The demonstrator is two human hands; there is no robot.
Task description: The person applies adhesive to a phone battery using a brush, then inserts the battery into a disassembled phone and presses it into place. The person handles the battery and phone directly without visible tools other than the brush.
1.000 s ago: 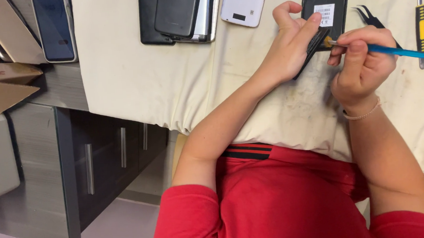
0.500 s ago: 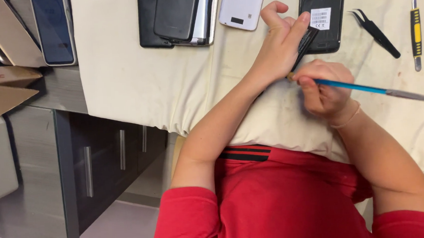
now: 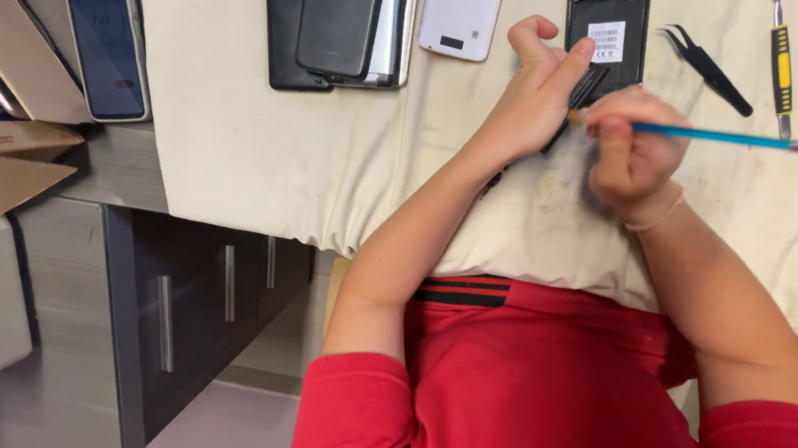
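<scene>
Phone (image 3: 611, 22) w/ back cover off, innards exposed, white label showing, lies on cream cloth (image 3: 254, 159) over counter, top centre-right. Left hand (image 3: 540, 92) fingers rest on its lower edge, pinning small dark part. Right hand (image 3: 633, 156) grip closed round blue-handled brush (image 3: 720, 136), thin, smooth. Judgement: opened, cleaning midway; reassembly left. Tweezers (image 3: 708, 67) matte black; pry tool (image 3: 780, 48) yellow-black. Cloth stained, wrinkled.

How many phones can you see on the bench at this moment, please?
5, perhaps more hidden in the stack. One dark phone lies far left; two stacked dark phones sit centre; a white phone beside them; an opened phone by the left hand.
</scene>
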